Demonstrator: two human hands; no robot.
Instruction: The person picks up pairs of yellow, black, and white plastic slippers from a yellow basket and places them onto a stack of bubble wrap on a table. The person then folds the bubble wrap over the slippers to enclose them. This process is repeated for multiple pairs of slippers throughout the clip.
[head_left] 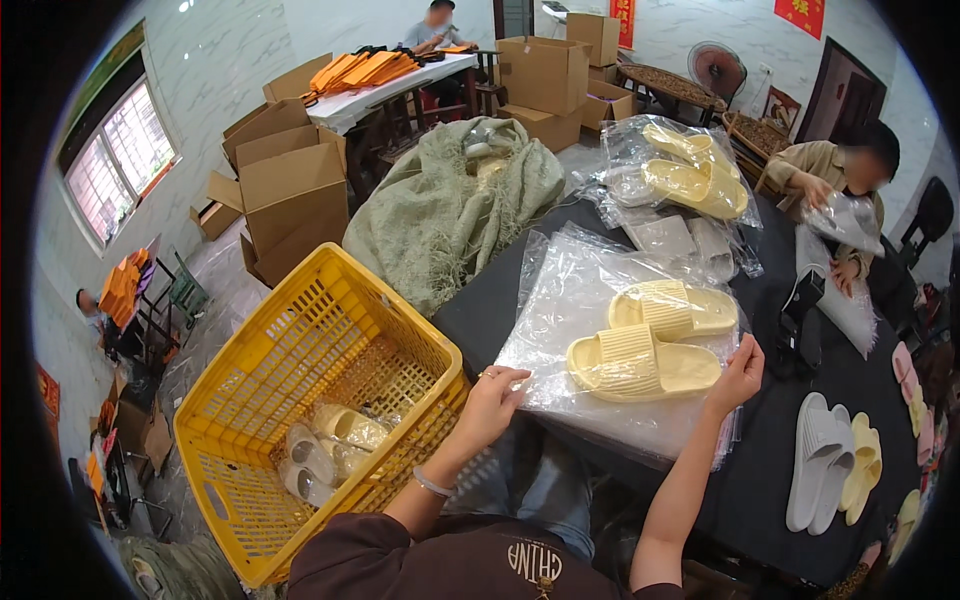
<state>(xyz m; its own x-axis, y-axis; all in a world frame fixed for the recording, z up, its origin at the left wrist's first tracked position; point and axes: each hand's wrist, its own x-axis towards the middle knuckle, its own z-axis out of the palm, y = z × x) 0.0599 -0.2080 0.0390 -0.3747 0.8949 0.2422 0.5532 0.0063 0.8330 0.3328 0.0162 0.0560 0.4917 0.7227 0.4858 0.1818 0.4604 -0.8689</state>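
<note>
A pair of pale yellow slippers (655, 362) lies in front of me, toes to the left, on a stack of clear plastic bags (570, 290). Shiny film shows around the pair, so it appears to be inside a clear bag. My right hand (738, 378) is closed in a pinch on the bag's edge, beside the slippers' heels. At the left edge of the stack, my left hand (492, 402) has thumb and fingers together on the plastic film, apart from the slippers.
To my left stands a yellow crate (330, 262) holding several bagged slippers. A green woven sack (440, 200) slumps behind it. Bagged yellow slippers (695, 180) lie at the table's far side; loose grey slippers (818, 465) are at right. Another person (850, 190) handles a clear bag across the table.
</note>
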